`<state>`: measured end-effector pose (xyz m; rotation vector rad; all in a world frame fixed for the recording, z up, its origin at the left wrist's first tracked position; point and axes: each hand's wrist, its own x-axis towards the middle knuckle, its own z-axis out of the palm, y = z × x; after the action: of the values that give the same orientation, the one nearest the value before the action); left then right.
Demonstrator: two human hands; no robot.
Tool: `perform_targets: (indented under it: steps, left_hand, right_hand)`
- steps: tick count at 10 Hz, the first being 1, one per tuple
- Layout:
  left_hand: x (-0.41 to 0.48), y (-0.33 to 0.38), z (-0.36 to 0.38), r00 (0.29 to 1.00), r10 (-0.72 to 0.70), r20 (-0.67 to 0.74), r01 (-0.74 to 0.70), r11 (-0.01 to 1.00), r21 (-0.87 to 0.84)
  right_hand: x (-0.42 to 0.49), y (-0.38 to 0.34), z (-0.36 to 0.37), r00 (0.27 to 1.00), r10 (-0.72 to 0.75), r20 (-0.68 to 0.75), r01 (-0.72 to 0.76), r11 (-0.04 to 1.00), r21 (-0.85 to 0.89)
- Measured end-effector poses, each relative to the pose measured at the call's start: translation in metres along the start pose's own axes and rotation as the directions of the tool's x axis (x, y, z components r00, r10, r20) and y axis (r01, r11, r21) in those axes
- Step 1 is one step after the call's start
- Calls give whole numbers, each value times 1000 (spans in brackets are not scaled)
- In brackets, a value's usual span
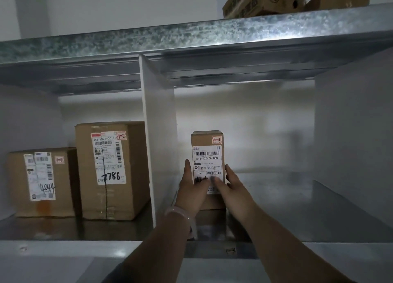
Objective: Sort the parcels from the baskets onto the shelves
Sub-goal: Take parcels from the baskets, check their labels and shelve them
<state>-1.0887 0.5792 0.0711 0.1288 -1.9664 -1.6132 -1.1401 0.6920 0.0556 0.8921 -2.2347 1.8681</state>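
**Q:** Where is the parcel point(206, 153) in this view?

**A:** It is upright in the right bay of the shelf point(297, 197), a little right of the divider point(157, 123), with its label facing me. Its red tag point(217, 139) reads 1-3. The low box point(42, 180) and tall box point(110, 170) in the left bay are tagged 1-2. I cannot tell whether its base is down on the shelf, because my hands cover part of the lower edge.

**Q:** And the hold?

**A:** My left hand point(191, 187) and right hand point(231, 187) clamp its two sides. The fingers lie up the side walls and both thumbs press on the lower part of the label.

**Q:** How should it handle?

**A:** I judge it light, since it is a small carton with stiff walls and crisp corners. Being tall and narrow, it may tip if nudged high up. The glossy label probably slips more than bare card. I would hold it low on the bare side walls and let go only once the base sits flat.
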Motion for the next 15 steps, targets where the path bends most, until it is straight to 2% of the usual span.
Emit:
perform_targets:
  steps: [1, 3, 5, 6, 7, 8, 9, 10, 12, 13, 15]
  left_hand:
    - [-14, 5, -2, 1000, -9, -25, 9, 1000, 7]
    - [-56, 26, -6, 1000, -3, 11, 2, 998, 58]
    - [-93, 37, -21, 996, 56, 63, -63, 990, 129]
    - [-106, 34, -44, 995, 28, 96, -39, 993, 108]
    - [-123, 31, -82, 992, -53, 119, 44, 997, 70]
    - [-147, 27, -139, 992, -64, 106, 53, 993, 105]
    - [-169, 17, -209, 998, -56, 41, 51, 991, 122]
    - [-196, 14, -283, 992, -92, -92, 101, 990, 94]
    - [-244, -12, -429, 963, -138, -230, 171, 976, 134]
    - [-268, -30, -501, 915, -203, -349, 247, 965, 86]
    - [-307, -79, -618, 790, -292, -540, 374, 926, 45]
  right_hand:
    - [-14, -16, -4, 998, 58, -10, -58, 998, -11]
    - [-40, -25, -6, 984, 157, -89, -164, 983, -77]
    - [-81, -39, 6, 983, 113, -148, -128, 987, -101]
    - [-102, -56, 25, 985, 58, -162, -77, 990, -118]
    - [-126, -74, 57, 977, 65, -206, -77, 996, -52]
    - [-150, -93, 109, 977, 77, -200, -82, 997, -16]
    - [-172, -118, 174, 989, 78, -128, -80, 997, -9]
    - [-190, -141, 246, 997, -11, -74, 10, 1000, -13]
    - [-231, -180, 390, 976, 90, 199, -94, 995, 13]
    - [-247, -194, 460, 924, 90, 373, -81, 996, -38]
    - [-266, -190, 586, 822, 94, 562, -129, 991, 22]
